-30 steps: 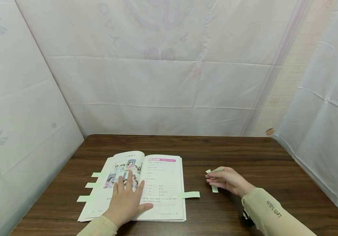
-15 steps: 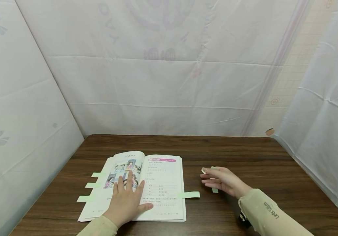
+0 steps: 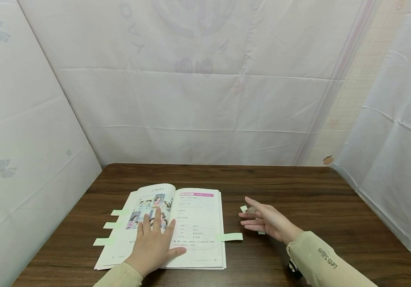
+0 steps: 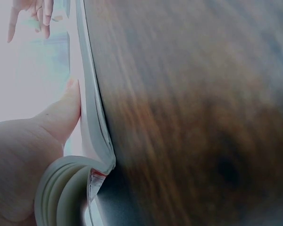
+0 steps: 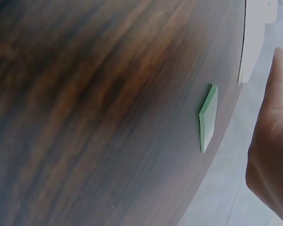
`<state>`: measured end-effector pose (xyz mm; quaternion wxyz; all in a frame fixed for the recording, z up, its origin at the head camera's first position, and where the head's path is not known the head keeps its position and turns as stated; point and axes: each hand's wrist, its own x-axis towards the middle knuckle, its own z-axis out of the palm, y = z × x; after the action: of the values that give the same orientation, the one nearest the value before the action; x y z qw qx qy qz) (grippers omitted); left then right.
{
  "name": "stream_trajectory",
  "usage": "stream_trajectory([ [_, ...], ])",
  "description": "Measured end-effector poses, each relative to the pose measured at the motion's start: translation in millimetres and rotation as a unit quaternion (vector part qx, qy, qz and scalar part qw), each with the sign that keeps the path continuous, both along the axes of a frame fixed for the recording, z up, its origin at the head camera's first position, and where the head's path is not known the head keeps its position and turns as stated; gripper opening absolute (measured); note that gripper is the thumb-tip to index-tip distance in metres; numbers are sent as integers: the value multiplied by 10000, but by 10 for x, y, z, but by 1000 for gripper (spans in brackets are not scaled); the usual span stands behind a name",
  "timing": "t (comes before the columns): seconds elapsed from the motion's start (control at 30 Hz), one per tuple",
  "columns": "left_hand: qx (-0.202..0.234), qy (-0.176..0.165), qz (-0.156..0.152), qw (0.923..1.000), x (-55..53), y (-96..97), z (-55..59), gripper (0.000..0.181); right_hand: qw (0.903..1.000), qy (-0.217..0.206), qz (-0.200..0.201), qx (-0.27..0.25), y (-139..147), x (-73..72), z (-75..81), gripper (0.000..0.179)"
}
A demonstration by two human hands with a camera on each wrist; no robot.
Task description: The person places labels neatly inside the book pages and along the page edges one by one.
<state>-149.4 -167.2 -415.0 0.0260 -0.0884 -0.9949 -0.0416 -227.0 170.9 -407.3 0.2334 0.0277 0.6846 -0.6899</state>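
Note:
My left hand (image 3: 152, 247) lies with spread fingers across the open book (image 3: 198, 223), mostly over its left page and the fold. In the left wrist view the thumb (image 4: 61, 108) rests on the page. To the right of the book, my right hand (image 3: 271, 223) is raised over the table, index finger stretched out. A pale green sticky strip (image 3: 243, 209) shows at its fingertips, pinched there; most of it is hidden. Below that hand a green sticky-note pad (image 5: 209, 120) lies on the wood, largely covered by the hand in the head view.
Three green tabs, one of them the lowest tab (image 3: 103, 241), stick out from the book's left edge. Another green tab (image 3: 231, 237) juts from the right edge. The brown wooden table (image 3: 284, 183) ends at white printed cloth (image 3: 191, 119) behind and on both sides.
My right hand has moved left, away from the pad towards the book, carrying the sticky strip. Its index finger has lifted and straightened. The left hand and book have stayed put.

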Motion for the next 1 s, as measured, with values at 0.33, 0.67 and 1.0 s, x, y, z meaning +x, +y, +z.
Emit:
stream_trajectory([
  [0.33, 15, 36, -34, 10000, 0, -4, -8, 87, 10000, -23, -20, -51, -24, 10, -20, 75],
  [0.67, 18, -7, -26, 10000, -10, -9, -23, 87, 9993, 112, 133, -321, -68, -4, -67, 43],
  [1.0, 5, 0, -12, 10000, -6, -6, -12, 87, 9973, 313, 216, -621, -136, -32, -110, 22],
])
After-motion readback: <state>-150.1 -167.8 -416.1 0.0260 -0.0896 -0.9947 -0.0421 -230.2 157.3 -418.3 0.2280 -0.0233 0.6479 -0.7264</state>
